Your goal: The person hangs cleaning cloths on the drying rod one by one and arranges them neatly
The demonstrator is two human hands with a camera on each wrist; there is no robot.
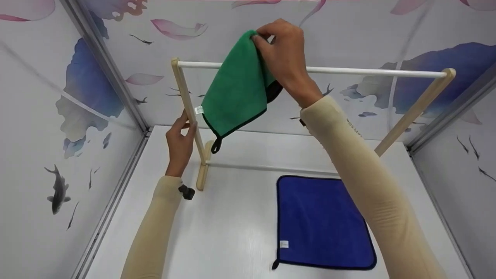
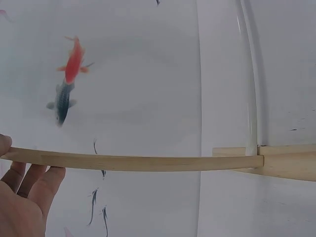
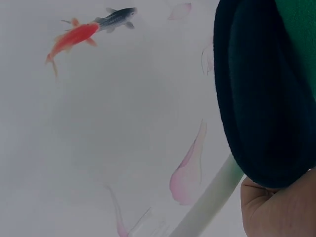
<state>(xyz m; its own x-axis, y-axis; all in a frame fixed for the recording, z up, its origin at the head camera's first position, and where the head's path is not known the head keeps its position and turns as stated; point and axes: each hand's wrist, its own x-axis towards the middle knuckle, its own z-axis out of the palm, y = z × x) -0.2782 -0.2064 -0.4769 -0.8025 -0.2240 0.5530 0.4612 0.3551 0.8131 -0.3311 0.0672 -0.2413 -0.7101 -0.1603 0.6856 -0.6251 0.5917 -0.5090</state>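
My right hand [image 1: 285,54] pinches a green towel [image 1: 238,89] by its top edge, above the white upper bar [image 1: 368,72] of a drying rack. The towel has black trim, a white label and a hanging loop at its low corner. It hangs in front of the bar, with part folded behind. In the right wrist view, the towel's dark edge [image 3: 256,94] covers much of the right side. My left hand [image 1: 181,145] holds the rack's left wooden post [image 1: 186,93]; the left wrist view shows thumb and fingers on opposite sides of that post [image 2: 133,162].
A blue towel [image 1: 321,221] with black trim lies spread on the white table [image 1: 228,232], partly under my right forearm. The rack's right post [image 1: 414,112] and low crossbar [image 1: 248,167] stand behind it. Printed panels [image 1: 31,116] enclose the table at the sides and back.
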